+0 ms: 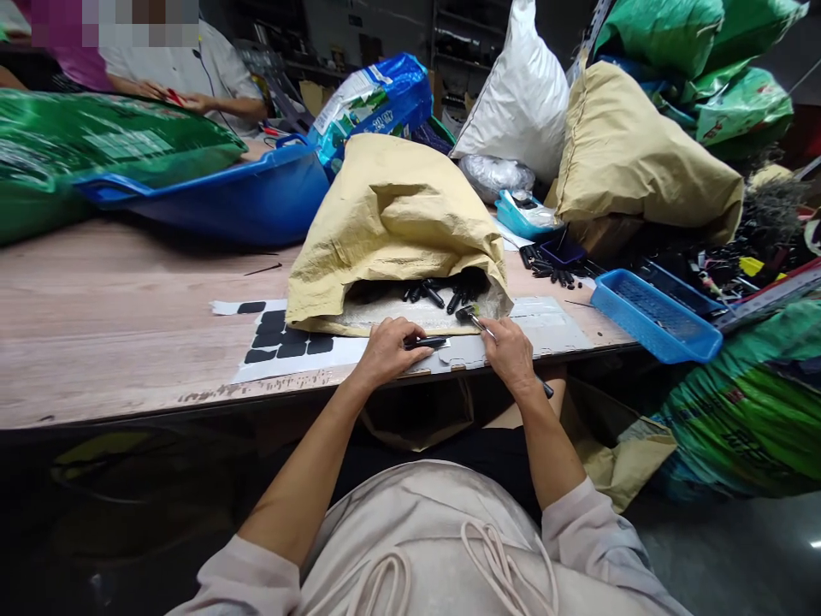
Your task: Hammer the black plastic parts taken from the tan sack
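Observation:
My left hand [390, 349] is closed on a slim black pen-like piece [428, 341] at the table's front edge. My right hand [511, 349] is wrapped round a small hammer [467, 316]; its handle end pokes out below my wrist, and its head is just right of and above the black piece. Behind both hands lies a tan woven sack [398, 214], its mouth facing me. Inside the opening sit several black cylindrical parts [434, 294]. Under my hands is a pale cardboard strip [471, 355].
Black rounded pads [292, 335] lie on a white sheet at left. A blue basin [218, 197] and green sack [115, 145] stand far left; a person sits behind. To the right are a blue basket [654, 312], loose black parts [552, 272] and another tan sack [641, 154].

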Demonstrator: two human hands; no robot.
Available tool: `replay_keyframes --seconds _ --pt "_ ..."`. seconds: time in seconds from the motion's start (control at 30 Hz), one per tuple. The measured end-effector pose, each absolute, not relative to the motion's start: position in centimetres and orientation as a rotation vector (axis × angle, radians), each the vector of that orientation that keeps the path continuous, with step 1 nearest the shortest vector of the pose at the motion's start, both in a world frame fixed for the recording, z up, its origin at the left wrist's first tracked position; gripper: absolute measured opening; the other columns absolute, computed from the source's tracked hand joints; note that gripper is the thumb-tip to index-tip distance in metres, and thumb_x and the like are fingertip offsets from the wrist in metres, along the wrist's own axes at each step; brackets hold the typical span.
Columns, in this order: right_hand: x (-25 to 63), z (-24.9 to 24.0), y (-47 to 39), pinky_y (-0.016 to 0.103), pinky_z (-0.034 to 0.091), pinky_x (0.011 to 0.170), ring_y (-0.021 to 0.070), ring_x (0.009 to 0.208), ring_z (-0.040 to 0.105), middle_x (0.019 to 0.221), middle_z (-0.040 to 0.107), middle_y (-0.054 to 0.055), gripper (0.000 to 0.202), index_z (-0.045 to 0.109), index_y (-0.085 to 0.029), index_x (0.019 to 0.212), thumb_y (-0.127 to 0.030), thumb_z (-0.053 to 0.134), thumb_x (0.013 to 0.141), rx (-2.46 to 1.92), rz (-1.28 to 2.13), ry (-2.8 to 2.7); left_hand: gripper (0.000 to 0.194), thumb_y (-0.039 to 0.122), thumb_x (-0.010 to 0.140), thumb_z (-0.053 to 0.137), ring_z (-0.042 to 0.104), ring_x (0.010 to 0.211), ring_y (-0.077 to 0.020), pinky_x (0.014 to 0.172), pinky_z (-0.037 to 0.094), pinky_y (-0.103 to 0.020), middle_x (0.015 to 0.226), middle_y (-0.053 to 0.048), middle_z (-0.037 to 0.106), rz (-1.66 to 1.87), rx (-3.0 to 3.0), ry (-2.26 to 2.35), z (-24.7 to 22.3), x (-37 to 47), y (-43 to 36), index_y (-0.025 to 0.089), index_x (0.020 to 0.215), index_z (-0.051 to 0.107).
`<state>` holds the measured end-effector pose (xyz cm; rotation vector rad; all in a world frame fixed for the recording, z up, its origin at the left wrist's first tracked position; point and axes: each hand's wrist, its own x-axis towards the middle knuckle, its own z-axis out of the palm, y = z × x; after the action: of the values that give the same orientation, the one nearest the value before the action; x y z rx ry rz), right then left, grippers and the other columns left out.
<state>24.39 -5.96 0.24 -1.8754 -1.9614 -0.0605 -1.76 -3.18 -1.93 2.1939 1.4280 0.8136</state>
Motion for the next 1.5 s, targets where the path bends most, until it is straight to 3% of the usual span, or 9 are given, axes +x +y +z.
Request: replay_keyframes --seconds 0.3,0.53,0.77,0.93,1.27,1.5 --pt "21.6 -0.1 -9.6 0.033 0.058 0.100 0.0237 0.110 0.073 0.118 0.078 0.010 0.042 0.073 -0.023 0.145 -0.027 0.046 0.112 -1.290 0.202 -1.976 0.019 0.036 0.089 0.081 0.065 0.106 -0.0287 0.097 0.046 -0.042 0.104 -0.005 0.078 0.791 2.189 1.423 -1.8 -1.8 -3.0 0.026 0.105 0.084" --pt "20.0 0.2 -11.4 0.032 0.058 0.099 0.0228 0.105 0.072 0.110 0.076 0.011 0.048 0.071 -0.025 0.151 -0.024 0.040 0.115 -1.410 0.045 -2.042 0.023 0.032 0.092 0.078 0.065 0.099 -0.0256 0.093 0.047 -0.039 0.099 -0.005 0.073 0.819 2.198 1.380 -1.6 -1.8 -3.1 0.027 0.113 0.087" --pt "19.6 -0.7 -11.3 0.025 0.056 0.088 0.0200 0.097 0.071 0.103 0.074 0.008 0.046 0.073 -0.027 0.149 -0.019 0.044 0.113 -1.515 -0.020 -2.148 0.016 0.032 0.090 0.079 0.063 0.097 -0.0246 0.092 0.047 -0.038 0.094 -0.004 0.071 0.833 2.175 1.391 -1.5 -1.7 -3.2 0.027 0.102 0.088" --pt "20.3 -0.2 -11.3 0.026 0.056 0.093 0.0206 0.100 0.071 0.108 0.074 0.009 0.047 0.072 -0.025 0.150 -0.023 0.042 0.115 -1.468 -0.041 -2.060 0.021 0.032 0.088 0.081 0.064 0.093 -0.0238 0.089 0.049 -0.036 0.091 -0.004 0.071 0.851 2.157 1.379 -1.3 -1.7 -3.2 0.026 0.107 0.088" --pt "21.8 0.2 -10.9 0.025 0.053 0.088 0.0206 0.102 0.071 0.109 0.075 0.008 0.046 0.073 -0.028 0.149 -0.024 0.044 0.114 -1.587 -0.061 -2.027 0.020 0.031 0.086 0.082 0.067 0.097 -0.0250 0.091 0.051 -0.037 0.095 -0.005 0.074 0.865 2.130 1.387 -1.4 -1.7 -3.3 0.024 0.103 0.088" --pt "23.9 1.0 -7.5 0.029 0.048 0.080 0.0254 0.103 0.063 0.108 0.074 0.011 0.044 0.078 -0.029 0.139 -0.017 0.051 0.108 -1.913 -0.270 -2.066 0.013 0.030 0.085 0.081 0.068 0.103 -0.0279 0.097 0.052 -0.042 0.100 -0.006 0.076 0.843 2.153 1.399 -0.9 -1.7 -3.1 0.024 0.097 0.083"
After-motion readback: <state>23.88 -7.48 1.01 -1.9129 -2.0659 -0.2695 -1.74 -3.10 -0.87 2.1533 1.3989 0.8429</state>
